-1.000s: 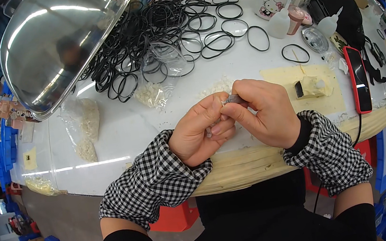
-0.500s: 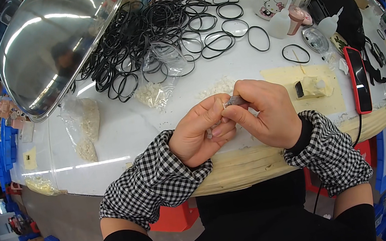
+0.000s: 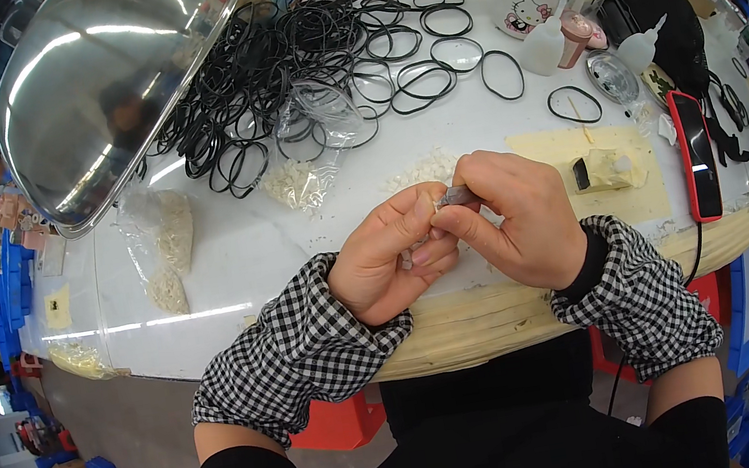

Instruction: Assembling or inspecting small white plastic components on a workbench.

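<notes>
The grey piece [image 3: 458, 194] sits between the thumb and forefinger of the right hand [image 3: 523, 215], fingers clamped on it; its tip meets a pale bit [image 3: 438, 205] pinched by the left hand [image 3: 387, 252], whose thumb and forefinger press together. What passes at the contact is too small to tell. Working this well seems to call for a light, steady pinch, fingertips braced close, and the left's curled lower fingers kept closed over the small bits [image 3: 407, 256] there. Just beyond the fingers lies a pale pile [image 3: 423, 167], easily scattered; nearer the body, the worktop [image 3: 249, 244] ends in a padded edge [image 3: 468, 329]. Rightward, the yellow sheet [image 3: 532, 146] crowds the right hand; the widest gap runs leftward, toward the bag [image 3: 172, 241].
</notes>
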{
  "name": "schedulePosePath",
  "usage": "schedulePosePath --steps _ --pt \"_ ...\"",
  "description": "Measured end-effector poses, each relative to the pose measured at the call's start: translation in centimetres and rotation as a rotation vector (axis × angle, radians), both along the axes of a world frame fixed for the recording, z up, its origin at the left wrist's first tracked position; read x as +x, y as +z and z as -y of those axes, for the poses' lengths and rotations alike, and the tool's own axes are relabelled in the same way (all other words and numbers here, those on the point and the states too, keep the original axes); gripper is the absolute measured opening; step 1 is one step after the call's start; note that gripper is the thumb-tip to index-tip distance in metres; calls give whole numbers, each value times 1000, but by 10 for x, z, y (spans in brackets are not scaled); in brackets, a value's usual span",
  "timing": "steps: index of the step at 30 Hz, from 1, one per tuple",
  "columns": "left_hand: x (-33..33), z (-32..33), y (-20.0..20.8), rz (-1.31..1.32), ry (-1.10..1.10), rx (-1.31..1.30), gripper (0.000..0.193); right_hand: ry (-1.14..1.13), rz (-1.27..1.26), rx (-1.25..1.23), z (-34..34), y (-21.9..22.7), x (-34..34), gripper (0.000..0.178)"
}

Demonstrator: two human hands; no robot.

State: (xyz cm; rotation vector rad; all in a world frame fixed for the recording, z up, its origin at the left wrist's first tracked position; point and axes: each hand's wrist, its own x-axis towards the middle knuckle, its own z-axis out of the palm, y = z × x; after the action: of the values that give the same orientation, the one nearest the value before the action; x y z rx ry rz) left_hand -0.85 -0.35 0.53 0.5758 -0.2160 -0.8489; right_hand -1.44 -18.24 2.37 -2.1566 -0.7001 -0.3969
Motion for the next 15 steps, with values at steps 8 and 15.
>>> schedulePosePath --steps 8,15 --pt "-2 1 4 -35 17 25 26 -5 10 9 -1 -1 0 29" --pt "-2 0 2 -33 5 4 25 5 -12 15 -1 1 -1 29"
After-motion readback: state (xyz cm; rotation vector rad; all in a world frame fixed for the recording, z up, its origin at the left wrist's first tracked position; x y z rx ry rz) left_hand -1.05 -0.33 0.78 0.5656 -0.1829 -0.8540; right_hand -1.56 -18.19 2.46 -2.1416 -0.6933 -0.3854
